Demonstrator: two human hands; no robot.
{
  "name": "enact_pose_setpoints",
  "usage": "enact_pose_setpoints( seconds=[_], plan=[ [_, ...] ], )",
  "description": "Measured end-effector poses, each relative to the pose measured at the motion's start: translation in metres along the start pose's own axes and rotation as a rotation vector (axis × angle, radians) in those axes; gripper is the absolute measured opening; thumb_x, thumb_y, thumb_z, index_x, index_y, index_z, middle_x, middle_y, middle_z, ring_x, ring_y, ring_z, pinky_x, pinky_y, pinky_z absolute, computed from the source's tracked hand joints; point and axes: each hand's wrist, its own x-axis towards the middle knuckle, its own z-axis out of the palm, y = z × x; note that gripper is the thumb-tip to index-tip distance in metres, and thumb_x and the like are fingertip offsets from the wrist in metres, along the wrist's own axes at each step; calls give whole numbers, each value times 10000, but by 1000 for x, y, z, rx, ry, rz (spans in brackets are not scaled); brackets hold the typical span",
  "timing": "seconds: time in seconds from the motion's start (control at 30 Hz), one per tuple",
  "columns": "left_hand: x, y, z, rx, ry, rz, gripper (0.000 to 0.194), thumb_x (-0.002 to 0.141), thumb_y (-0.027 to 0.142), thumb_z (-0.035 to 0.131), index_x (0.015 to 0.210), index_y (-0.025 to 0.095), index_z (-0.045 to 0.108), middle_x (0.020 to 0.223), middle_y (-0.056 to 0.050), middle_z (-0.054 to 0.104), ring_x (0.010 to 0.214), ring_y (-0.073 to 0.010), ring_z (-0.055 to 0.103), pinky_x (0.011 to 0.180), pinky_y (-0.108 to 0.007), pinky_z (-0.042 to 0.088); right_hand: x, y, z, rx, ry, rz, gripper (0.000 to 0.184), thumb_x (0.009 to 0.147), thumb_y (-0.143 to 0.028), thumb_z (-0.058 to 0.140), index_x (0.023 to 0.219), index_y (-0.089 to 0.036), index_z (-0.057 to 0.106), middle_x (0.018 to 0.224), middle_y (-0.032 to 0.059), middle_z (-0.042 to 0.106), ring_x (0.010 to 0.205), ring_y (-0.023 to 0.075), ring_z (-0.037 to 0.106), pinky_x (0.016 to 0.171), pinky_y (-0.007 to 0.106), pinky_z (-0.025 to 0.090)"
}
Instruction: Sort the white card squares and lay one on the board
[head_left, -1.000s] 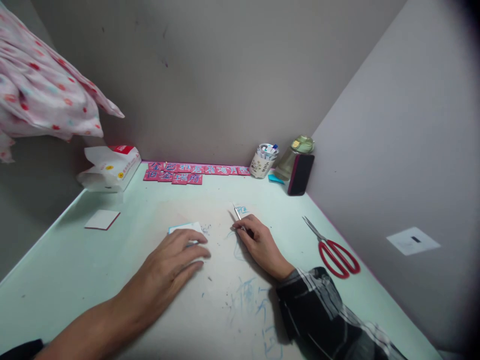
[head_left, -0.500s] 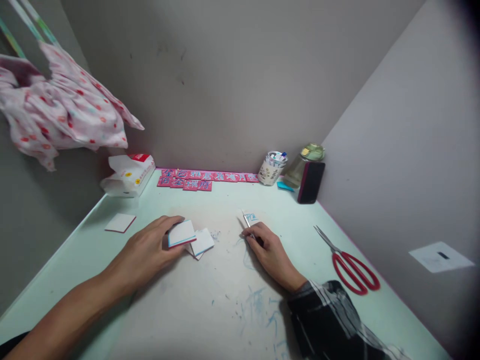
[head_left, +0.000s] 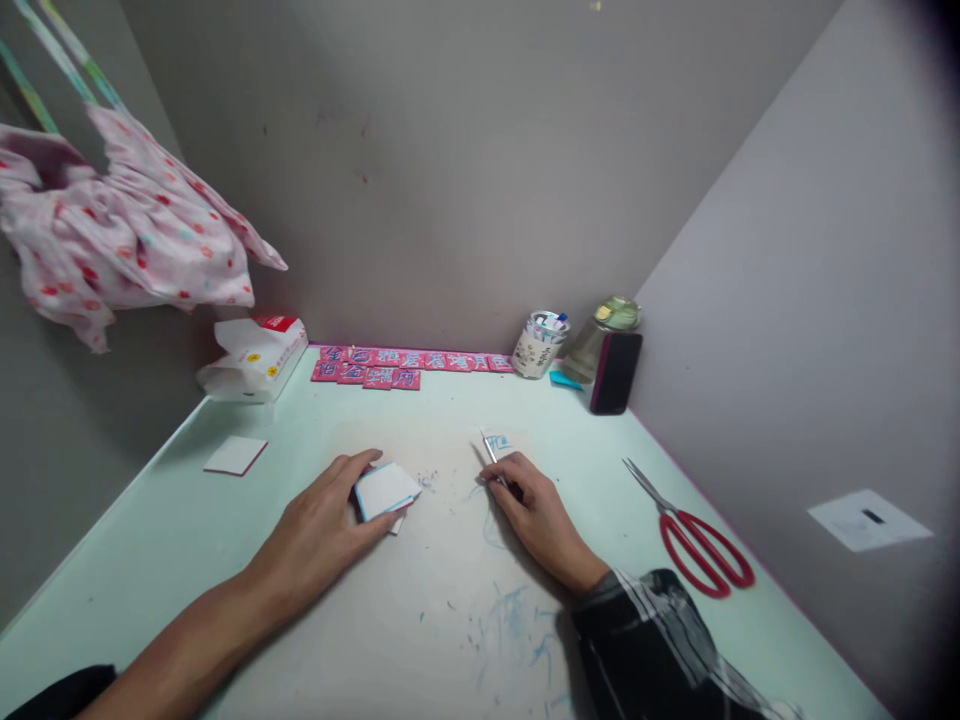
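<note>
My left hand (head_left: 322, 525) rests on the pale green table (head_left: 150, 520) with thumb and fingers closed on a small white square with a blue edge (head_left: 384, 490). More of the same squares lie under it. My right hand (head_left: 536, 515) lies to the right, its fingers pinched on a thin metal craft knife (head_left: 491, 455) whose tip points away from me. A small white piece with blue marks (head_left: 499, 441) lies just beyond the knife tip. Blue scratch marks cover the worn table surface between and in front of my hands.
Red scissors (head_left: 694, 535) lie at the right. Along the back wall lie a row of red squares with blue characters (head_left: 405, 366), a tissue pack (head_left: 255, 357), a cup of pens (head_left: 541, 345), a jar (head_left: 604, 335) and a dark phone (head_left: 615, 372). A white square (head_left: 235, 455) lies left; pink cloth (head_left: 120, 230) hangs above.
My left hand picked one white square off the small stack and turned it slightly while drawing it back over the others. My right hand stayed in place with the knife.
</note>
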Motion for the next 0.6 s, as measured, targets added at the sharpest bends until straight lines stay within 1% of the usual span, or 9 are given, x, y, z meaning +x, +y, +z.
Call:
enact_pose_setpoints(
  seconds=[0.03,0.1,0.23,0.3,0.37,0.43,0.5,0.57,0.6],
  plan=[
    [0,1,1,7,10,-1,545,930,529,597,1391,252,512,1359,-97,636,1153,-299,669,924,-417,535,0,0,0,1,0,1,176,963,-194,529,964,-222,703,940,54,633,809,206,607,735,338,469],
    [1,2,4,16,19,17,567,920,479,601,1422,243,488,1378,-104,627,1202,-311,640,963,-441,519,0,-1,0,-1,-3,6,178,962,-194,527,964,-223,702,943,54,633,809,206,607,736,337,470],
    [1,6,12,15,9,78,571,861,377,619,1403,219,536,1323,-103,669,1261,-313,600,1041,-447,491,1,0,-1,-11,-8,10,182,959,-203,522,956,-225,703,935,54,633,796,208,608,727,337,476],
    [0,8,12,12,19,78,541,860,364,606,1379,219,561,1281,-100,683,1214,-304,626,1009,-431,511,1,1,-1,-12,-6,5,180,963,-217,525,954,-225,705,936,58,638,801,213,612,726,340,481],
    [0,9,8,10,42,51,523,857,366,599,1359,219,578,1264,-97,676,1130,-292,667,944,-414,542,1,1,-1,-12,-6,-3,176,970,-234,530,957,-226,706,945,63,647,815,220,619,731,345,487],
    [1,8,1,3,78,10,506,862,392,587,1339,222,590,1278,-92,664,1086,-281,686,905,-398,560,1,1,-1,-10,-4,-10,177,974,-244,531,958,-226,706,947,65,652,821,223,623,739,350,491],
    [6,4,-13,-4,128,-35,519,873,442,572,1344,224,586,1313,-88,655,1100,-276,680,918,-392,561,1,1,-1,-5,-4,-13,179,975,-247,531,955,-225,708,944,65,651,825,224,626,747,351,491],
    [12,-2,-34,0,185,-92,562,889,514,547,1368,223,571,1313,-89,661,1057,-270,677,889,-390,564,0,1,-1,-1,-8,-8,178,973,-245,533,952,-223,708,945,63,646,831,224,628,751,348,487],
    [15,-6,-47,10,215,-130,595,889,556,532,1377,217,566,1275,-91,674,963,-262,680,826,-392,569,0,1,-1,-3,-11,-5,176,971,-242,534,952,-222,708,944,62,642,827,222,627,746,345,482]
  ],
)
